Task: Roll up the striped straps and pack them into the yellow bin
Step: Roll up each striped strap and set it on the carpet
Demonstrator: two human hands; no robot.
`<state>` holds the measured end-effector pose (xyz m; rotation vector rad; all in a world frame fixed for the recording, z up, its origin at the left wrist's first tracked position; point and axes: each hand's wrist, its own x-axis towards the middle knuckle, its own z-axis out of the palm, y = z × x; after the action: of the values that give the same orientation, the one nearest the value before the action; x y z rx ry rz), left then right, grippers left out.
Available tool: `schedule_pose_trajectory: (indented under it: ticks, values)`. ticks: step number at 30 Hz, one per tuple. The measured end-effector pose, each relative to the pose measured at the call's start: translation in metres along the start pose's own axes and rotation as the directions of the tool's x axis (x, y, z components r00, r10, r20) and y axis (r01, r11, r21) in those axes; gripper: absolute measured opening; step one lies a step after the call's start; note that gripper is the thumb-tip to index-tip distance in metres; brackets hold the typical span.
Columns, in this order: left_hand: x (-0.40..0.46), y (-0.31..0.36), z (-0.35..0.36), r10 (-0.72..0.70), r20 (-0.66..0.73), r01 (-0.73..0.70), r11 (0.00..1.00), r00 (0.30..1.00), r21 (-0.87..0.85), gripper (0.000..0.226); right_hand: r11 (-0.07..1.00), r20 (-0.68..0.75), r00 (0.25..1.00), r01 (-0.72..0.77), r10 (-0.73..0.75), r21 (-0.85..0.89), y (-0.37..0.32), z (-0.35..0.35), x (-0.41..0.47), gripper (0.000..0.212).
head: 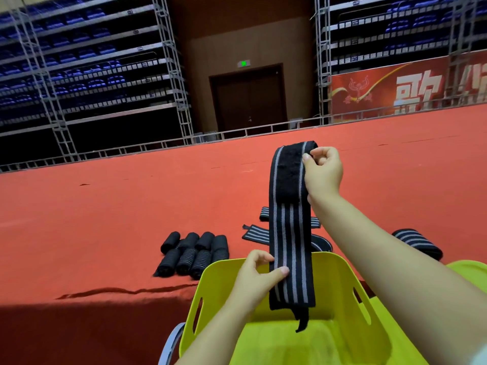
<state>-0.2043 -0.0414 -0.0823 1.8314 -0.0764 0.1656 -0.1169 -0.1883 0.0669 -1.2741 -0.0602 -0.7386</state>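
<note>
Head view, yellow bin (350,280), striped strap (290,233) hanging inside

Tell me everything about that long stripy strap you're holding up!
The long black woven strap with grey stripes hangs unrolled, upright above the yellow plastic bin. Its top folds over, showing a fuzzy black patch. The right hand pinches the top; the left hand pinches its lower edge. A thin black tab dangles from the bottom.

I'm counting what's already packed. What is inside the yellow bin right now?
No rolled strap shows in the yellow bin; its visible floor is bare. Only the tail of the striped strap, held by the left hand and right hand, dangles into it. Forearms cover part of the floor.
</note>
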Motion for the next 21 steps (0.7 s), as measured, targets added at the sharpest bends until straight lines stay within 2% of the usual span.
schedule_pose_trajectory:
  ticks: [5,8,11,21]
  values:
    - [0.003,-0.005,0.001,-0.059,0.048,0.061,0.997,0.997,-0.048,0.038,1.0,0.002,1.0,0.009,-0.009,0.0,-0.004,0.003,0.001,0.025]
    - [0.004,-0.005,0.0,-0.094,0.067,0.1,0.991,0.993,-0.086,0.052,1.0,-0.005,1.0,0.01,-0.01,0.01,-0.008,0.004,0.002,0.025]
    - [0.003,-0.005,-0.002,-0.108,0.06,0.114,0.989,0.992,-0.095,0.054,1.0,-0.004,1.0,0.006,-0.006,0.014,-0.01,0.006,0.001,0.025]
    - [0.0,-0.005,-0.009,-0.225,0.16,0.244,0.964,0.961,-0.107,0.019,0.993,-0.01,1.0,-0.011,0.013,0.114,-0.029,0.008,-0.006,0.024]
